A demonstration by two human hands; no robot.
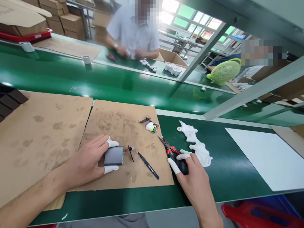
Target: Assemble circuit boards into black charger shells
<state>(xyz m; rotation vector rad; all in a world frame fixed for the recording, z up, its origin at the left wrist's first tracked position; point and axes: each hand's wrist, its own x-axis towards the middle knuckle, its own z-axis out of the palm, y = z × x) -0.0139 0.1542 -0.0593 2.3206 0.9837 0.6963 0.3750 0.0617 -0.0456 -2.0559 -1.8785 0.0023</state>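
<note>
My left hand, with white finger cots on thumb and forefinger, is closed around the sides of a small grey rectangular case on the cardboard. From the case's right end come thin wires to a small connector with black strips. Black tweezers lie between my hands. My right hand, also in white finger cots, grips the red-and-black handles of needle-nose pliers; their jaws point up and left, slightly apart. Beyond them sits a small circuit board with a yellow part and wires.
Crumpled white pieces lie right of the pliers, near a white sheet. Black boxes stand at the far left. A green conveyor belt runs behind; a co-worker sits across it. A slanted metal post rises right.
</note>
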